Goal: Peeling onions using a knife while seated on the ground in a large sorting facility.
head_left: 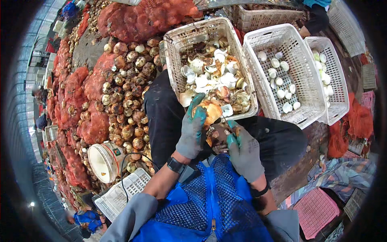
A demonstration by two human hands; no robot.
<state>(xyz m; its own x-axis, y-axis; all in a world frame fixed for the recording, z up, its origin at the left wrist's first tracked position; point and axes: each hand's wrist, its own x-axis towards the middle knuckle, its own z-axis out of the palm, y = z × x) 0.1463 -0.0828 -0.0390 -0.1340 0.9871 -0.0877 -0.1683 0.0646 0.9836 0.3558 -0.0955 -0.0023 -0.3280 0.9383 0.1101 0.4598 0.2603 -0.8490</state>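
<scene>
My left hand (191, 131), in a grey glove with green fingertips, is closed on an onion (213, 113) with orange-brown skin, just over the near edge of a white crate (249, 76). That crate holds onion skins and white peel layers (215, 82). My right hand (245, 152), gloved the same way, is close to the onion's right side with its fingers bent inward. What lies between those fingers is too hidden to tell. Both hands are above my lap, between my dark trouser legs.
To the right, a white crate (300, 111) holds several peeled onions (281, 93), beside another white crate (336, 80) with more. Unpeeled onions (128, 109) are heaped at the left near red net sacks (74, 90). A white bucket (104, 162) lies tilted by a crate (123, 191).
</scene>
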